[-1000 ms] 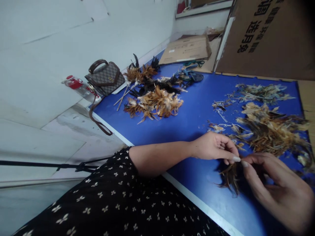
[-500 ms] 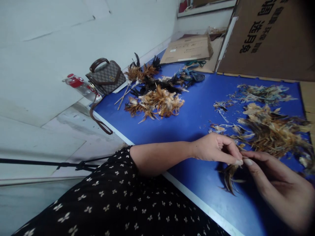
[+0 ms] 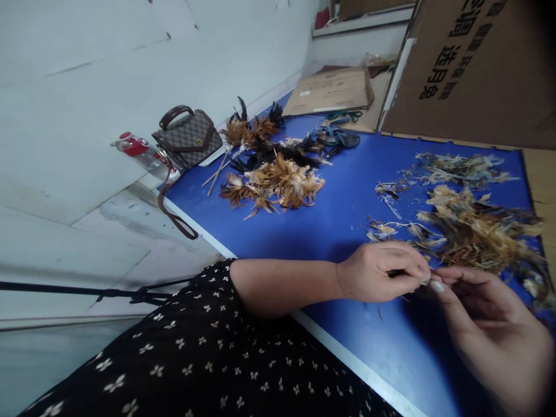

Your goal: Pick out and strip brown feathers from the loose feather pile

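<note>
Blue bench (image 3: 339, 202), and a small feather bunch (image 3: 381, 314) in the left hand (image 3: 377, 272)

The left hand pinches the dark bunch low at the near right part of the bench. Most of the bunch hides behind that hand, and just a few thin bits poke out under it. The right hand (image 3: 490, 324) comes in from the right. Its thumb and first finger are close together and meet the left fingertips. It is too small to tell if they pinch the bunch too.

Just past the hands, on the right, lies a big pile of tan and brown feathers (image 3: 482, 231). A pile of blue-green feathers (image 3: 464, 169) sits right behind it.

Well to the left, there are orange-brown feathers (image 3: 282, 179), with black feathers (image 3: 269, 155) behind them. Two thin sticks (image 3: 214, 176) lie near those. Farther left are a brown bag (image 3: 191, 139) and a clear bottle (image 3: 150, 159) with a red top, leaning. At the far end there is flat cardboard (image 3: 330, 90). A tall cardboard sheet (image 3: 486, 81) with black writing stands at the far right.
</note>
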A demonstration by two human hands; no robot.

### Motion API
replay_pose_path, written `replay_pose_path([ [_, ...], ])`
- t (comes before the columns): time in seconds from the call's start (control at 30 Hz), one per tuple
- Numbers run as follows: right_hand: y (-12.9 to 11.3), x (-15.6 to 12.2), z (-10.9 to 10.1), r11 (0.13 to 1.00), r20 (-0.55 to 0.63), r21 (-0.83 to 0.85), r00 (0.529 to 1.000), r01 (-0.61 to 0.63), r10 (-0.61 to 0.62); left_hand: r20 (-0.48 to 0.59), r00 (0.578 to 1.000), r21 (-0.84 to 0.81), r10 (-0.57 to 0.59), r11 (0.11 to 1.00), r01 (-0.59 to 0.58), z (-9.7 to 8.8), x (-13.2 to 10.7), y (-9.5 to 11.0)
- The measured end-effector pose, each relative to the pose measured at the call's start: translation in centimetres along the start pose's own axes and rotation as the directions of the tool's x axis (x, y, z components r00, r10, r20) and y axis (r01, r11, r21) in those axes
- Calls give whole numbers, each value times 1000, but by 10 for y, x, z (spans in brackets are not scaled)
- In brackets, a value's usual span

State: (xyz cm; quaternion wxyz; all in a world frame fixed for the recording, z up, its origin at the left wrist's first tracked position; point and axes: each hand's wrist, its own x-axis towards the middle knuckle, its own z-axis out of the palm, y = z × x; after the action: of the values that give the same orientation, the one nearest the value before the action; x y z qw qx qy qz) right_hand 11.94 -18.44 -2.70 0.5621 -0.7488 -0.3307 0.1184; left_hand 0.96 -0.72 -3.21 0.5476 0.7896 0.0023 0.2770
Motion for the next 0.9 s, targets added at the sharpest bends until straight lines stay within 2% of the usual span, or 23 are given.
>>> replay_pose_path([
  [0.13, 7, 1, -1, 998, 1, -42, 999, -39, 39, -19, 998, 38, 54, 998, -53, 4, -3, -8],
  [0.23, 9, 3, -3, 994, 13, -97, 998, 56, -55, -4, 998, 60, 59, 996, -59, 3, -3, -11],
  [0.33, 11, 4, -6, 978, 4, -132, 987, 160, -160, -12, 992, 54, 127, 991, -126, 3, -1, -14],
  [0.47, 14, 4, -8, 955, -5, -185, 971, 233, -238, -20, 980, 54, 197, 979, -196, 3, 0, -18],
  [0.53, 18, 6, -8, 922, 38, -207, 945, 326, -325, -16, 981, 69, 193, 979, -192, 3, 0, -20],
  [0.67, 24, 9, -10, 800, 158, -211, 827, 562, -540, -7, 973, 90, 232, 969, -231, 1, 0, -21],
  [0.73, 24, 10, -10, 765, 147, -267, 809, 586, -569, -43, 956, 93, 289, 954, -285, 1, 1, -20],
  [0.8, 22, 10, -11, 752, 116, -323, 812, 575, -571, -88, 949, 107, 302, 950, -292, 1, 0, -19],
  [0.9, 18, 10, -12, 744, 91, -403, 833, 533, -546, -151, 968, 129, 201, 975, -183, 3, -1, -18],
])
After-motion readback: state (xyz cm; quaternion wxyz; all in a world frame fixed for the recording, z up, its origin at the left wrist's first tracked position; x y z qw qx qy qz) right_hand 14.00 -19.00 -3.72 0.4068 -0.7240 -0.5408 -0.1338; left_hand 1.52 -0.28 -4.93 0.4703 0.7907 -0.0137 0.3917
